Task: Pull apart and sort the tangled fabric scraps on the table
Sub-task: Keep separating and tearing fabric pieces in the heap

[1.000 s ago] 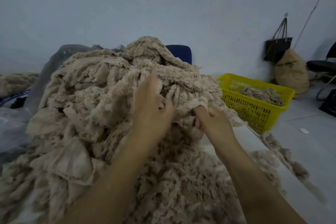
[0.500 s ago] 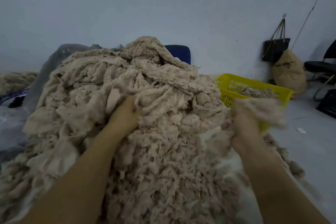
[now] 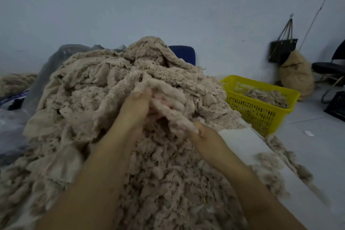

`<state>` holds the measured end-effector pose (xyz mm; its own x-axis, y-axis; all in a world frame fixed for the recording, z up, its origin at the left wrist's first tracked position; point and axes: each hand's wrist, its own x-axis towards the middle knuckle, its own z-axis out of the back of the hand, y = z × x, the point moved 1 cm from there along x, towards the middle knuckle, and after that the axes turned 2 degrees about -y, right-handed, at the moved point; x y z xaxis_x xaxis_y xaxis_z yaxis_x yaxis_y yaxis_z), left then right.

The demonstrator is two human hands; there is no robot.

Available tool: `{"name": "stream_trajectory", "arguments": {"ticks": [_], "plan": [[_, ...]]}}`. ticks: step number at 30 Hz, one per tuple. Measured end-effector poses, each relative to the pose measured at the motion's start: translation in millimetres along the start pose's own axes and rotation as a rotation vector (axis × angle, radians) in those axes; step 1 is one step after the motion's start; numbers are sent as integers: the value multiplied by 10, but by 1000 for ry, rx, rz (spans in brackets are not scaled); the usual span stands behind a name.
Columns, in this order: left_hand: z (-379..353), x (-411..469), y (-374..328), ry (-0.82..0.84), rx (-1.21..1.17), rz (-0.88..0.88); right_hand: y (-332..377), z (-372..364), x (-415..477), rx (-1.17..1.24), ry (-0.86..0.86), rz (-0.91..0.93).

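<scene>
Head view: our left hand (image 3: 135,110) is dug into the big beige heap of fuzzy fabric scraps (image 3: 89,110) on the white table (image 3: 240,145), fingers curled round a fluffy beige clump (image 3: 168,104). Our right hand (image 3: 205,136) pinches that clump's lower edge. More scraps sit in the yellow plastic basket (image 3: 257,115) off to the right.

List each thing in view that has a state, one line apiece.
scrap pile, heaped and tangled
fluffy scrap, lifted against the pile, held at both ends
left hand, grips the fluffy scrap's upper end
right hand, grips its lower end
yellow basket, upright, partly filled with scraps
black bag, hanging by its straps
tan sack, stuffed, upright
</scene>
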<state>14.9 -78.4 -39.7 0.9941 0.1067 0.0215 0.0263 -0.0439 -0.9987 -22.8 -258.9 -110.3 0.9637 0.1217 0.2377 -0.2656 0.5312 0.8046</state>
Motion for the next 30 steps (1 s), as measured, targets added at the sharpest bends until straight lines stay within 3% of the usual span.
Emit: {"name": "stream_trajectory", "arguments": {"ticks": [3,5,7,10,12,15,19,23,25,26,28,30], "plan": [[270,55,-148,-237,-388,66,-141,117,-31,-62,-149,-7],[438,83,-232,-211,-576,68,-209,266,-31,-26,-267,-100],[416,45,-272,-83,-482,37,-155,337,-8,24,-174,-149],[130,-73,-224,130,-161,-38,112,204,19,-26,45,-22],[-44,-155,-190,226,-39,-105,289,133,14,82,-3,56],[-200,-240,-101,352,28,-85,456,67,29,316,31,13],[-258,-286,-96,375,-282,-4,400,13,20,272,45,40],[-76,-148,-158,168,-697,121,243,128,-91,462,45,-71],[-39,-106,-150,99,-732,152,204,187,-111,559,25,-180],[-49,-142,-146,107,-631,137,200,197,-111,571,13,-199],[-79,-232,-86,143,-122,-1,235,226,-88,660,-69,-227],[-129,-330,-28,340,415,-180,257,279,-32,861,-175,-284]]}}
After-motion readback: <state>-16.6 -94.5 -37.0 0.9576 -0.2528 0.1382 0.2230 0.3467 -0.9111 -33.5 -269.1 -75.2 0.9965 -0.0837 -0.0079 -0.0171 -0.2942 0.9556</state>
